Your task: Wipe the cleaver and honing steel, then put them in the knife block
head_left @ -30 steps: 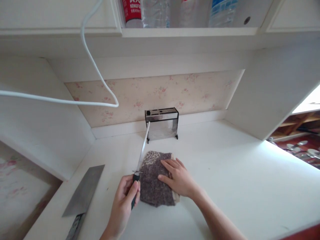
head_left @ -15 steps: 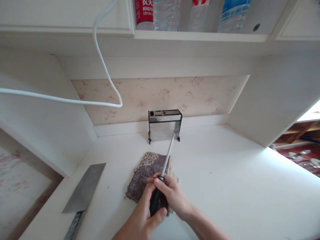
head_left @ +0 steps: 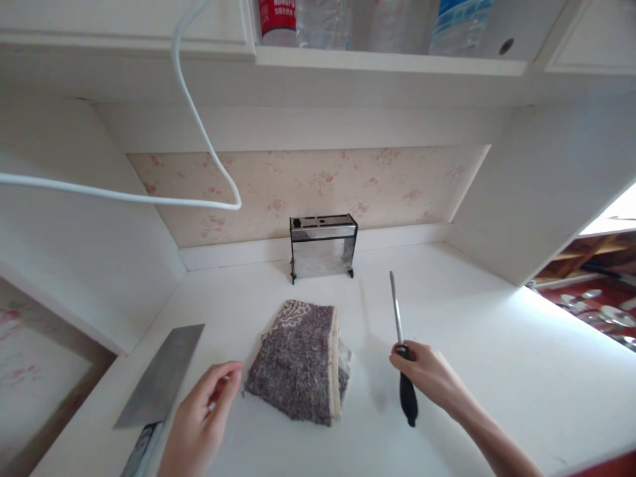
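My right hand [head_left: 430, 374] grips a sharpening steel [head_left: 397, 318] near its guard. The rod points away from me, and the black handle hangs down below the fingers. The steel is held to the right of a folded grey-brown patterned cloth [head_left: 298, 364] on the white counter. My left hand [head_left: 203, 411] is left of the cloth, with thumb and fingertips drawn together and nothing visible in them. Left of that hand lies a cleaver [head_left: 161, 377], its wide blade flat on the counter and its handle running off the bottom edge.
A steel-and-black knife block [head_left: 324, 245] stands at the back against the wall. A white cable [head_left: 209, 139] hangs across the upper left. Several bottles [head_left: 460, 26] sit on the shelf above. White side panels [head_left: 497, 199] bound the counter [head_left: 472, 318].
My left hand has let go of the sharpening steel and moved left toward the cleaver. My right hand has carried the steel to the right, away from the cloth.
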Demonstrator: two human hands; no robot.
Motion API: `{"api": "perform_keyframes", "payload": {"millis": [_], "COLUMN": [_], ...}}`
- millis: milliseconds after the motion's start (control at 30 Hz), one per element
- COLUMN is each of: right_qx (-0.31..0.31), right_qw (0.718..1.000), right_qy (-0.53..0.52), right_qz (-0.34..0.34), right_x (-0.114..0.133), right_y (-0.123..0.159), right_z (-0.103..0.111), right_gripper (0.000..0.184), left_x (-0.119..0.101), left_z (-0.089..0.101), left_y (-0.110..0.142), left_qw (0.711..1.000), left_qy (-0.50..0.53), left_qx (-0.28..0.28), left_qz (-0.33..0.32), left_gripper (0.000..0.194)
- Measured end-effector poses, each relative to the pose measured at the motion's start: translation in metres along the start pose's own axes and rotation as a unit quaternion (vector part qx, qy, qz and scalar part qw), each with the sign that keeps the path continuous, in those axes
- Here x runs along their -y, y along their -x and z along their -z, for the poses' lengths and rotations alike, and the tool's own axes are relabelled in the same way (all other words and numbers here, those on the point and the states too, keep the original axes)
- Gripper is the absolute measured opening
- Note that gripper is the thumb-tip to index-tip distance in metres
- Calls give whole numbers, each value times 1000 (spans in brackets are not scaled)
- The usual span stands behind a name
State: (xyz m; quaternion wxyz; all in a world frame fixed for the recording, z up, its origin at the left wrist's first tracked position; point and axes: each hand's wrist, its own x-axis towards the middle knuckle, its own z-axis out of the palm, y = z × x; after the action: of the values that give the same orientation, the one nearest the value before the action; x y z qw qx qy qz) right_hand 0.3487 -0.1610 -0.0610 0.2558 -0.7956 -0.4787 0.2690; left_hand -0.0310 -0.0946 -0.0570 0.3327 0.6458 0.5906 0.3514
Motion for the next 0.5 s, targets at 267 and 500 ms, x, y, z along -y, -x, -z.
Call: {"api": "perform_keyframes", "payload": {"millis": [267,500], "right_qx": [32,39], "right_qw": [984,978], "right_qy": [172,203], "right_qz": [27,40], "right_x": [-15,-5], "right_y": [8,9], "right_z": [-6,-18], "right_gripper": [21,29], "left_x": [82,113], "left_z": [63,64], "left_y": [17,23], "left_qw": [918,904], "left_qy": [-378,-411], "left_qx": [-106,-70], "left_qz": [48,96], "left_gripper": [52,67]}}
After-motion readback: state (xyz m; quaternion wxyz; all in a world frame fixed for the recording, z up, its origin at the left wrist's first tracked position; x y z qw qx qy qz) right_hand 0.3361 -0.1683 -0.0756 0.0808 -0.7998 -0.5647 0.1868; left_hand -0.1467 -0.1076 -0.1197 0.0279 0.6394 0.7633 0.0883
